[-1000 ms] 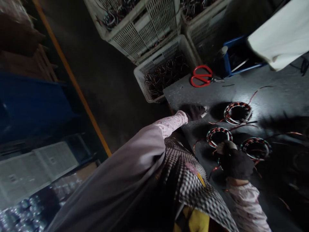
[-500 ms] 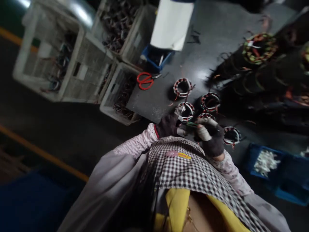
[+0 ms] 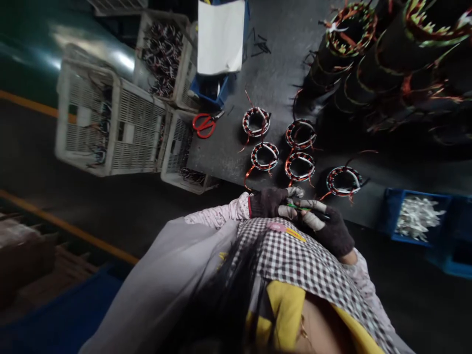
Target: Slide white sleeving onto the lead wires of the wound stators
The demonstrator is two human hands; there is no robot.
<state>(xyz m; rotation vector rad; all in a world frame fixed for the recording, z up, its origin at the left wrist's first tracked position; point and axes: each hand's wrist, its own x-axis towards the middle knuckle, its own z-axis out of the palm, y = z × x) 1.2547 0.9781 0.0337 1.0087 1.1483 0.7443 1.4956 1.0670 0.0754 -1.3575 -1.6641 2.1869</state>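
My left hand [image 3: 271,202] and my right hand [image 3: 330,226] meet at the table's near edge, in front of the checked apron. Both wear dark gloves with pale wrapping on the fingers. Their fingers are closed around a thin green strand-like piece [image 3: 298,208]; its exact kind is too small to make out. Just beyond lie several wire-wound coil rings, bound in red, black and white: one ring [image 3: 299,179] right above the hands, another ring [image 3: 254,160] to its left, and one ring [image 3: 328,182] to the right.
Red-handled scissors [image 3: 204,129] lie at the table's left edge, near a blue bin [image 3: 217,101] under a white sheet [image 3: 221,37]. Plastic crates [image 3: 138,132] stand left. Stacked wound cylinders [image 3: 320,73] rise at right. A blue box [image 3: 393,216] holds white pieces.
The camera view has shifted and turned, so the table and rings sit differently in it. My hands have come closer together, drawn back from the rings, still holding the green piece.
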